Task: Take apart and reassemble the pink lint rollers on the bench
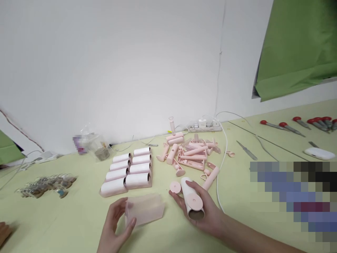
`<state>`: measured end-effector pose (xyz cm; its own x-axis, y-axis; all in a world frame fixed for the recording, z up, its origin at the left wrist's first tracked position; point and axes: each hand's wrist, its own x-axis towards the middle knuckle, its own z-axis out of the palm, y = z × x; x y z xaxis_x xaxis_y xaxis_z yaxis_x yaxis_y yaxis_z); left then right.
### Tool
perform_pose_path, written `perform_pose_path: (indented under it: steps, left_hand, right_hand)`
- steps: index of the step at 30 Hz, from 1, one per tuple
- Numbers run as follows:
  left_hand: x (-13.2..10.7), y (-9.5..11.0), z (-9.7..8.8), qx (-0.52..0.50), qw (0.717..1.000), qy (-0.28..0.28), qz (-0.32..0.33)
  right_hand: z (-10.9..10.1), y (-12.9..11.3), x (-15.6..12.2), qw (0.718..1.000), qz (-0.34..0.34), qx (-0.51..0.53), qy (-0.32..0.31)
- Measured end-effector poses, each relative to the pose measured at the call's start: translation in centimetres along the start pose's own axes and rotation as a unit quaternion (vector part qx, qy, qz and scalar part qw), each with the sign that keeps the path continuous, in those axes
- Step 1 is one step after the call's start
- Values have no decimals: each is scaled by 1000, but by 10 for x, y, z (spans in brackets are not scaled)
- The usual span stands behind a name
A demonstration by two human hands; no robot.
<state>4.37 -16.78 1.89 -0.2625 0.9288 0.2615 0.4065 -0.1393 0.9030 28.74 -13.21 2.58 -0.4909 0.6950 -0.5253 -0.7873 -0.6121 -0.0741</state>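
Note:
My left hand [117, 223] grips the near end of a translucent pink plastic cover [147, 210] at the front of the table. In my right hand [212, 212] is a white paper roll [187, 188] with a hollow cardboard core facing me. A pink plastic frame with round end discs [195, 202] lies along the roll in the same grip. Just beyond my hands, two columns of white rolls in pink covers [137, 180] lie side by side. Loose pink plastic roller parts [193, 158] are heaped behind my right hand.
A power strip [205, 128] with plugs sits against the wall, and a white cable [224, 158] runs forward past the pink heap. Red-handled tools [292, 128] lie at right. Small wrapped items [44, 184] and a clear bag [98, 146] are left. Another person's hand [4, 232] shows at far left.

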Motion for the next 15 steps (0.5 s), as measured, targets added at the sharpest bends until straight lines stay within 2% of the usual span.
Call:
perform_pose_path:
  steps: [2,4,6,8,9,10,13,15]
  left_hand:
    - [-7,-14,-1,33,999,5,-14]
    - [-8,-17,4,63,998,8,-11]
    - [-7,-9,17,87,996,26,24]
    - [-8,8,35,104,991,6,82]
    - [-8,19,46,112,986,-34,118]
    - [-9,31,57,117,976,-108,152]
    - [-10,66,88,134,925,-266,235]
    - [-8,81,102,141,891,-335,270]
  right_hand:
    - [2,0,-2,1000,4,-8,-3]
    - [4,0,-3,1000,6,-13,-5]
    - [6,0,-4,1000,4,-13,9]
    - [6,1,-2,1000,-4,-15,19]
    - [5,1,0,1000,-9,-20,15]
    - [3,1,2,1000,-17,-25,7]
    - [-3,0,11,997,-37,-45,-41]
    - [-6,-3,16,994,-16,-58,-87]
